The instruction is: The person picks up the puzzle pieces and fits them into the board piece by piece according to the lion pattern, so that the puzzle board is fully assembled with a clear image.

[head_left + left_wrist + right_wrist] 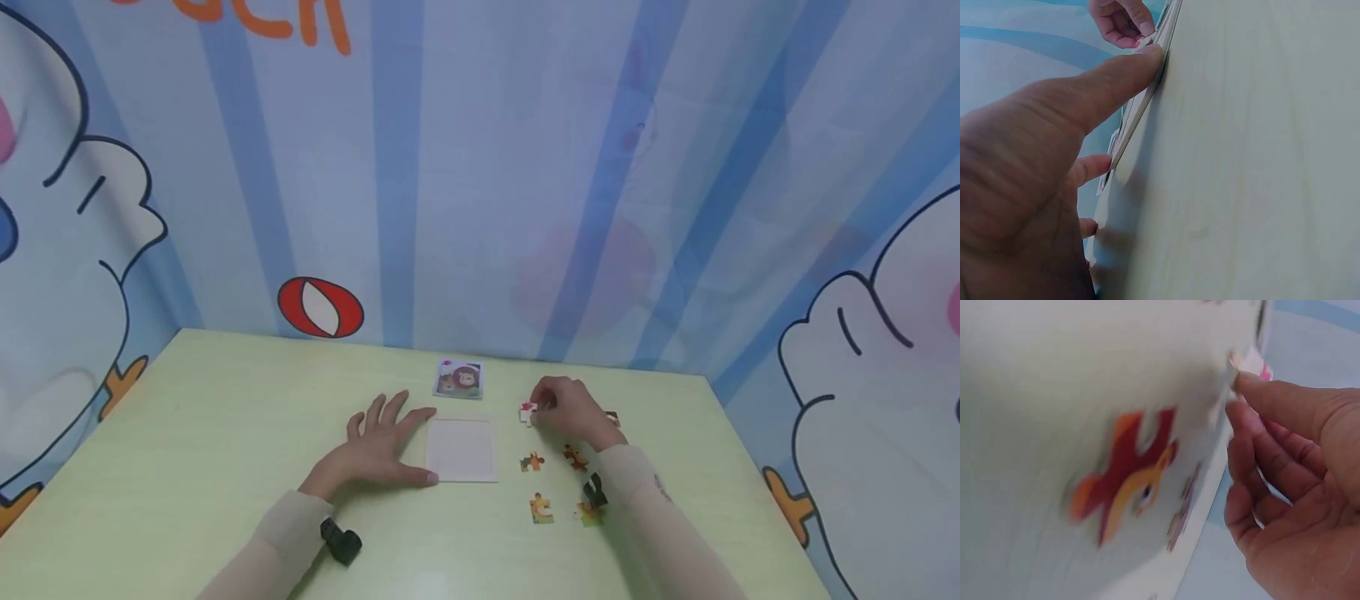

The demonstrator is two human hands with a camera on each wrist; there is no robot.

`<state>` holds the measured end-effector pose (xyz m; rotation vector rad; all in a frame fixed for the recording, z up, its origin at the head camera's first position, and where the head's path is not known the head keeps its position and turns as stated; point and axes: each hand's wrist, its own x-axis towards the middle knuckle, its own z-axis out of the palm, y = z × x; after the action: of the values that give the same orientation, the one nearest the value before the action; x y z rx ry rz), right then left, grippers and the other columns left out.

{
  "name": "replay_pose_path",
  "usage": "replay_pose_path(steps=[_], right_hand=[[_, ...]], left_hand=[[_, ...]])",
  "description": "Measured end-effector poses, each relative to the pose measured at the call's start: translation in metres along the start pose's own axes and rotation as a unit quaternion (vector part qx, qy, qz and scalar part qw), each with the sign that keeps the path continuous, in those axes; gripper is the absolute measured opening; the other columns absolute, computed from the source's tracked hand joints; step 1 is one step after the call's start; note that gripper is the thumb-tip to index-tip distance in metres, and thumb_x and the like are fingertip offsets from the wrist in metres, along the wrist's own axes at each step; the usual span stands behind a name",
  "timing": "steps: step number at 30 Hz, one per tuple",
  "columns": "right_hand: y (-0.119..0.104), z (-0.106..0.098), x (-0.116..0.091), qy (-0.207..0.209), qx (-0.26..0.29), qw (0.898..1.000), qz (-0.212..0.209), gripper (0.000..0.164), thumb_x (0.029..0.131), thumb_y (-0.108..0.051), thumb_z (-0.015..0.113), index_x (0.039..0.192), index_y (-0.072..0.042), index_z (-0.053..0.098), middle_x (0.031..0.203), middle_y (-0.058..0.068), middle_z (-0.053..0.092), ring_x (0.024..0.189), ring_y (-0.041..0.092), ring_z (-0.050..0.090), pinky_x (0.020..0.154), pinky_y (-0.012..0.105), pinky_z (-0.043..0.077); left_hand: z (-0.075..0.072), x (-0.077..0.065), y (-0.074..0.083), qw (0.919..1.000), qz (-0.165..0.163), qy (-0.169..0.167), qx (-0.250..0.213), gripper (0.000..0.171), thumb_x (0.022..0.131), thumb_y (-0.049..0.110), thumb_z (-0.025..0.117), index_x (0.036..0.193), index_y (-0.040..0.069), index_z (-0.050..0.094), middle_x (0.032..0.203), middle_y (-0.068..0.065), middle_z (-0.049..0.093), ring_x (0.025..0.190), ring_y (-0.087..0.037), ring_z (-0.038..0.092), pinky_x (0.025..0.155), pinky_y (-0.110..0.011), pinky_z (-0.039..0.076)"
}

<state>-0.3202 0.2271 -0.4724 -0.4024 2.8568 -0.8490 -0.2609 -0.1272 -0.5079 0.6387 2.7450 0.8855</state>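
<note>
A square white puzzle tray (461,450) lies flat on the table, nothing set inside it. My left hand (378,450) is at its left side with fingers spread; the thumb touches the lower left corner and the index finger the upper left one. Between thumb and fingertips, my right hand (573,412) pinches a white-and-pink jigsaw piece (527,412) to the right of the tray. In the right wrist view that piece (1252,362) is partly covered by the thumb. Beneath the right hand lies a red-and-yellow jigsaw piece (1132,472) with an eye printed on it, blurred.
Behind the tray lies a small picture card (459,379) with a cartoon animal. Several loose jigsaw pieces are spread on the right, among them an orange one (532,462), a yellow one (541,508) and a green-edged one (589,514). A striped blue curtain (480,167) hangs behind the table.
</note>
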Motion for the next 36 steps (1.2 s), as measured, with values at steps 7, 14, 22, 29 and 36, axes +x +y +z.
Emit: replay_pose_path(steps=[7,14,22,29,36], right_hand=[[-0.016,0.0,0.002,-0.024,0.134,0.991,-0.016,0.006,0.097,-0.012,0.079,0.102,-0.009,0.078,0.087,0.007,0.075,0.075,0.018,0.06,0.068,0.031,0.047],[-0.043,0.014,0.005,-0.066,0.235,0.97,-0.011,0.014,0.098,-0.014,0.078,0.108,-0.004,0.08,0.091,0.019,0.08,0.081,0.035,0.071,0.072,0.037,0.053],[-0.066,0.037,0.012,-0.073,0.259,0.962,0.035,0.012,0.096,-0.016,0.08,0.104,-0.006,0.082,0.082,0.008,0.079,0.063,0.018,0.064,0.061,0.028,0.048],[-0.076,0.049,0.017,-0.063,0.258,0.962,0.06,0.013,0.093,-0.016,0.083,0.101,-0.005,0.083,0.081,0.003,0.079,0.06,0.011,0.065,0.064,0.025,0.055],[-0.08,0.057,0.022,-0.06,0.245,0.965,0.066,0.012,0.094,-0.015,0.083,0.099,-0.005,0.084,0.077,0.003,0.079,0.058,0.008,0.064,0.061,0.023,0.053]], left_hand=[[0.004,0.004,-0.005,1.0,-0.001,0.0,0.008,0.106,0.078,0.077,0.079,0.164,0.031,0.039,0.178,-0.024,0.012,0.162,-0.058,0.002,0.118,-0.085,0.003],[0.005,0.006,-0.006,0.9997,-0.017,-0.006,0.017,0.106,0.078,0.074,0.08,0.165,0.032,0.038,0.18,-0.021,0.011,0.164,-0.056,0.001,0.119,-0.084,0.003],[-0.002,0.002,0.003,0.9993,-0.026,-0.02,0.014,0.106,0.078,0.073,0.081,0.166,0.029,0.039,0.18,-0.022,0.011,0.164,-0.056,0.0,0.121,-0.084,0.002],[-0.003,0.001,0.006,0.9986,-0.037,-0.03,0.021,0.107,0.079,0.072,0.081,0.166,0.03,0.037,0.18,-0.021,0.009,0.165,-0.055,-0.003,0.122,-0.083,0.002],[-0.003,0.003,0.006,0.9983,-0.042,-0.031,0.028,0.105,0.079,0.068,0.083,0.166,0.03,0.038,0.181,-0.02,0.009,0.165,-0.054,-0.002,0.122,-0.084,0.003]])
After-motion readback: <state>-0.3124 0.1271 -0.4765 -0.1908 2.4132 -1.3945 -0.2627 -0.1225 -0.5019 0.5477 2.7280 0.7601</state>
